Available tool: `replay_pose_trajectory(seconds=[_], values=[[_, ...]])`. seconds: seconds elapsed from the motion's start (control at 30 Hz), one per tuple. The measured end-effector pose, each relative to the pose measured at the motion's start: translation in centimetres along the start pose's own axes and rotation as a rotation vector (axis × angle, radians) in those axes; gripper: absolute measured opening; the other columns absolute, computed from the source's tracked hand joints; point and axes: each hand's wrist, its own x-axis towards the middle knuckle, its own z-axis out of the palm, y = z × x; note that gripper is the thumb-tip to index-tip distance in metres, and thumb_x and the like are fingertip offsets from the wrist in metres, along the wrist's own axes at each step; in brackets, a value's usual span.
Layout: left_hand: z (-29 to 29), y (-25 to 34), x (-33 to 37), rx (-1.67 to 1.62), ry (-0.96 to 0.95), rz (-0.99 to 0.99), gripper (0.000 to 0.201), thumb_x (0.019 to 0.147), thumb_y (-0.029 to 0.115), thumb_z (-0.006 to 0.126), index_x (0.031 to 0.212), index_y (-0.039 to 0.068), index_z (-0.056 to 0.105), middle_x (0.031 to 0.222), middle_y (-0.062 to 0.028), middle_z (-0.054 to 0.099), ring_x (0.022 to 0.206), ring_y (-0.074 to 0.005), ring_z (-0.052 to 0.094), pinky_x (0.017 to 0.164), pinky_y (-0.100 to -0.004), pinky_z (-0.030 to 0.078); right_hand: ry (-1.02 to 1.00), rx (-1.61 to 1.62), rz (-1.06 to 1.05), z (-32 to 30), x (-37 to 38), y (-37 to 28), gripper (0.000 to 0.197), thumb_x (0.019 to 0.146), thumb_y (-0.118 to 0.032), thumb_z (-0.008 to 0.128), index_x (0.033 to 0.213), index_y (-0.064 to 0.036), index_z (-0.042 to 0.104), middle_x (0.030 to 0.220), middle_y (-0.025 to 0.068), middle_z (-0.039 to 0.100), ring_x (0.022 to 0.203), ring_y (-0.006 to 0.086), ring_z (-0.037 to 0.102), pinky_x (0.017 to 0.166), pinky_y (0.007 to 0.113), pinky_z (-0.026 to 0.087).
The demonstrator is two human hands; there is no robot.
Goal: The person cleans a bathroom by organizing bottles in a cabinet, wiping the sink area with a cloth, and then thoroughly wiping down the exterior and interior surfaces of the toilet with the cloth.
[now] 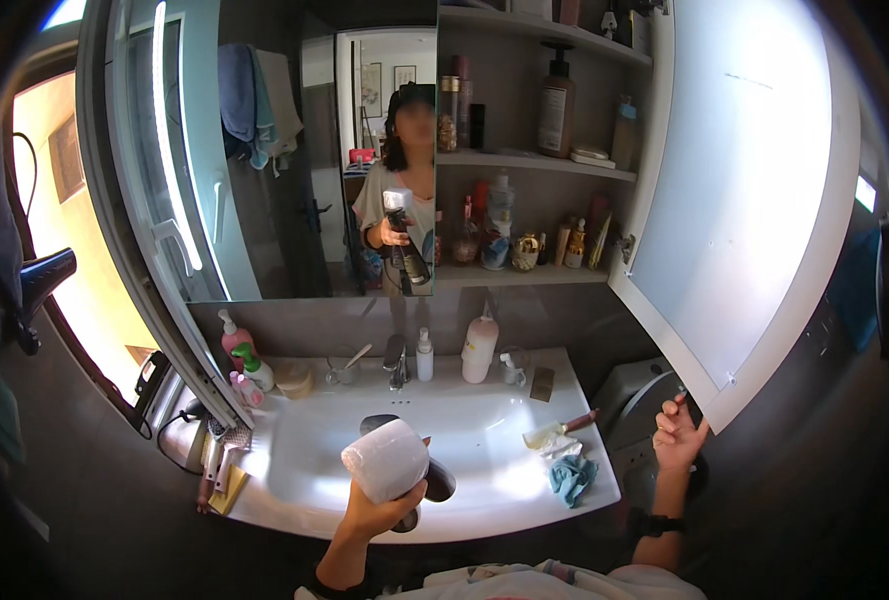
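Cabinet door (739, 230) swung open, not closed yet, right hand (678, 438) half-curled at its lower edge, grip unclear; left hand (376, 512) wraps white-topped dark item (388, 458), not set down.

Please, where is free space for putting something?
The basin looks bare between the white cylinder in the left hand and the teal cloth; some rim is free right of the brown rectangle. Crowded: left end, with pump bottles and hairbrushes.

Bright window (79, 235) left of a dark grey wall (554, 318)
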Motion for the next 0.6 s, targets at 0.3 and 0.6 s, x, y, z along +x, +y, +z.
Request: replay_pose_trajectory(seconds=[0.3, 0.6], values=[[-2.0, 0.3, -0.6, -0.020, 0.013, 0.035, 0.049, 0.064, -0.005, 0.060, 0.110, 0.001, 0.044, 0.107, -0.0073, 0.043, 0.106, -0.0180, 0.043, 0.096, -0.0330, 0.033, 0.302, -0.420, 0.478, 4.3, 14.1, 18.1, 0.034, 0.077, -0.027, 0.055, 0.101, -0.0026, 0.051, 0.100, 0.0113, 0.056, 0.088, 0.0232, 0.054, 0.070, 0.034, 0.042], [-2.1, 1.1, -3.2, 0.105, 0.131, 0.210, 0.041, 0.067, -0.002, 0.062, 0.106, 0.000, 0.048, 0.102, -0.0089, 0.057, 0.094, -0.0168, 0.055, 0.079, -0.0290, 0.043, 0.375, -0.225, 0.370, 1.0, 28.0, 32.7, 0.015, 0.072, -0.016, 0.058, 0.080, -0.0055, 0.050, 0.084, 0.0081, 0.049, 0.082, 0.0233, 0.048, 0.082, 0.043, 0.036]])
